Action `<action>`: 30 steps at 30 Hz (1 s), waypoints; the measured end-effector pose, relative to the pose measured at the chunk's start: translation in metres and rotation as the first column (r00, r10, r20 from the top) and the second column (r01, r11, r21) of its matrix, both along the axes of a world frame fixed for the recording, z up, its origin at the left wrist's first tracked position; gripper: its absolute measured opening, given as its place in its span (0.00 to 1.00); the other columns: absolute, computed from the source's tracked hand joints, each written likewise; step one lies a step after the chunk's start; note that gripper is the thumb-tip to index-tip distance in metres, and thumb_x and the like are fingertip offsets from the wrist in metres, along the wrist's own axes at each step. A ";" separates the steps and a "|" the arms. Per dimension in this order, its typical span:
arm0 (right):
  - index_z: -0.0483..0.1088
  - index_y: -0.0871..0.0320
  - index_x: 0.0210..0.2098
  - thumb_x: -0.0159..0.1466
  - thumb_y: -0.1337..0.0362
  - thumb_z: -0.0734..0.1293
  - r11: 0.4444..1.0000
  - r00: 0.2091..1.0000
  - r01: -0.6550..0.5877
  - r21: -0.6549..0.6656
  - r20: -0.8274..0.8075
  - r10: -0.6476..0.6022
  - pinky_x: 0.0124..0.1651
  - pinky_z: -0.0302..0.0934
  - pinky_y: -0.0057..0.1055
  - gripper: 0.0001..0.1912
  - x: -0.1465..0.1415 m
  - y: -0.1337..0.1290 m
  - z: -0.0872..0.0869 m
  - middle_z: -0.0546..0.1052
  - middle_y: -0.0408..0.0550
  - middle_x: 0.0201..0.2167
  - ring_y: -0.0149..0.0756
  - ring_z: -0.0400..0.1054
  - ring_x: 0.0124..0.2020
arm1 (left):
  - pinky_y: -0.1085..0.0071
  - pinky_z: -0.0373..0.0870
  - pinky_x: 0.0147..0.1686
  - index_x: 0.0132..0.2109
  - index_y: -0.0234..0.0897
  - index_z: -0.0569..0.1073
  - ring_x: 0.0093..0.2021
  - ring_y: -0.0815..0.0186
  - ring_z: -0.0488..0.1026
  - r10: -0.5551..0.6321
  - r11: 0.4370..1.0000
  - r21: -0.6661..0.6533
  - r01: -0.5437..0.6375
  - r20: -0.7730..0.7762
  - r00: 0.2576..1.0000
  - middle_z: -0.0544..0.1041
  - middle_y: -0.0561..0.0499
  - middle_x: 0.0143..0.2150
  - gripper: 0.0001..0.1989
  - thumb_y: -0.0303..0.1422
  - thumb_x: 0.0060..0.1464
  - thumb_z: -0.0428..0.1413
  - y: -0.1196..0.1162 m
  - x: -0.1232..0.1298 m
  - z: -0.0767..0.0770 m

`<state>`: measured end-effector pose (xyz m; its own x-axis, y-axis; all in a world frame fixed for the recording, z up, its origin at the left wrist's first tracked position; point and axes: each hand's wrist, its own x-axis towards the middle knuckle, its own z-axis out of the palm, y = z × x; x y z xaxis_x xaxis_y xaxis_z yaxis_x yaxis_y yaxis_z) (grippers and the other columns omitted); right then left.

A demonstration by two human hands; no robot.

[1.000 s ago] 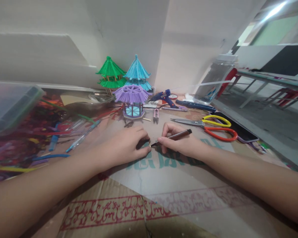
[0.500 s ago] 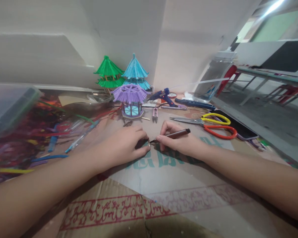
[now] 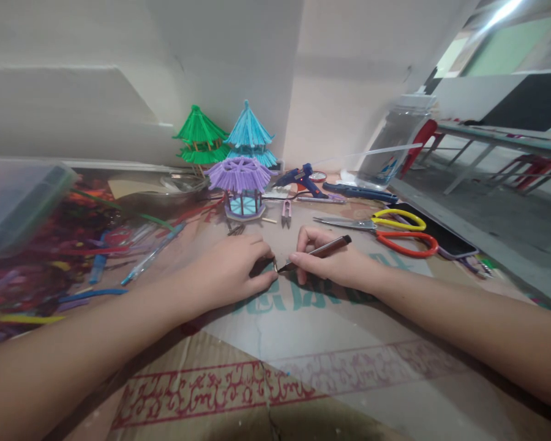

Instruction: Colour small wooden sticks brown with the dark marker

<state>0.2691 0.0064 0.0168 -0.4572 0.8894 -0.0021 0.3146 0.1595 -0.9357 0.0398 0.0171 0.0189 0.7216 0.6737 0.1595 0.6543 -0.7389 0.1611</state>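
Observation:
My right hand [image 3: 324,254] is closed around a dark brown pen [image 3: 328,247], whose tip points down and left. That tip meets a small pale stick-like piece [image 3: 276,266] pinched between the thumb and fingers of my left hand [image 3: 239,264]. Most of the piece is hidden by my fingers. Just beyond my hands stands a small purple-roofed pavilion model [image 3: 242,187] on a pale base. Several short dark sticks [image 3: 236,229] lie by its foot, and thread snips [image 3: 286,213] rest to its right.
Behind are a green pavilion [image 3: 201,138] and a blue pavilion [image 3: 250,135]. To the right lie a glue gun [image 3: 305,179], a blue cutter [image 3: 360,192], scissors [image 3: 397,229] and a phone [image 3: 441,233]. Colourful pipe cleaners [image 3: 92,248] and a plastic box [image 3: 22,199] fill the left. A clear container [image 3: 390,144] stands back right.
The pen tip has shifted slightly down along the small piece. My left hand stays in nearly the same place.

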 end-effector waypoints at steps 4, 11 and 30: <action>0.62 0.54 0.31 0.64 0.59 0.71 0.999 0.999 0.039 0.014 -0.014 -0.039 0.23 0.57 0.25 0.13 -0.002 0.000 -0.002 0.77 0.39 0.20 0.28 0.67 0.20 | 0.64 0.64 0.36 0.41 0.37 0.74 0.38 0.57 0.73 0.005 1.000 0.000 -0.005 0.019 1.000 0.76 0.47 0.37 0.11 0.40 0.62 0.57 0.002 0.000 0.000; 0.62 0.54 0.31 0.65 0.58 0.70 0.999 1.000 0.026 0.030 0.002 -0.026 0.27 0.61 0.26 0.13 -0.001 0.000 -0.003 0.78 0.40 0.21 0.30 0.71 0.24 | 0.65 0.68 0.41 0.45 0.38 0.76 0.42 0.59 0.75 -0.090 0.996 -0.002 0.092 0.160 0.983 0.80 0.48 0.39 0.09 0.34 0.67 0.51 0.012 -0.005 -0.010; 0.63 0.55 0.32 0.67 0.60 0.66 0.999 1.000 0.018 0.051 -0.020 -0.017 0.21 0.53 0.23 0.09 0.000 -0.004 0.002 0.77 0.41 0.23 0.26 0.62 0.20 | 0.68 0.70 0.40 0.43 0.38 0.78 0.42 0.63 0.75 -0.155 0.988 0.031 0.152 0.229 0.961 0.77 0.49 0.41 0.08 0.28 0.64 0.53 0.016 -0.007 -0.014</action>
